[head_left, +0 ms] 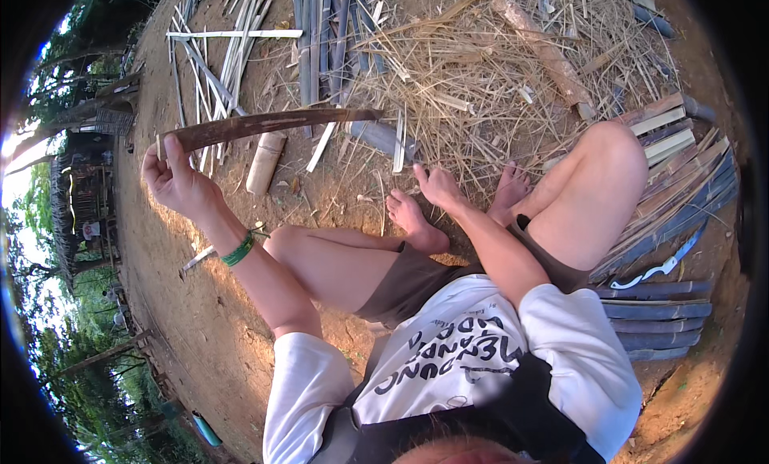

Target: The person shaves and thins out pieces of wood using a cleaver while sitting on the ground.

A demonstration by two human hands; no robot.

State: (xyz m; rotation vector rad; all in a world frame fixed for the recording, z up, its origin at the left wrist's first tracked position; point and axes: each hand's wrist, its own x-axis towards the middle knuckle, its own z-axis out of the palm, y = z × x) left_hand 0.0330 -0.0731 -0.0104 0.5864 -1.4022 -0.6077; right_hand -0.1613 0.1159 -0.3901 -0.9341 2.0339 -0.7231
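My left hand (186,183) is raised at the left, thumb and fingers closed on the near end of a long, slightly curved dark brown strip (272,125), which looks like split bamboo. The strip reaches out to the right above the ground. My right hand (439,187) is low between my feet, its fingers curled; whether something sits in them is hidden. Just beyond it lies a short grey bamboo piece (372,135), with a narrow pale strip (400,143) next to its end.
A short cut log (266,163) lies beyond my left knee. Pale strips (232,55) and dark bamboo lengths (324,39) lie farther out. Straw and shavings (456,71) surround a longer log (549,59). At right, a knife with a pale handle (649,273) rests near stacked bamboo slats (657,328).
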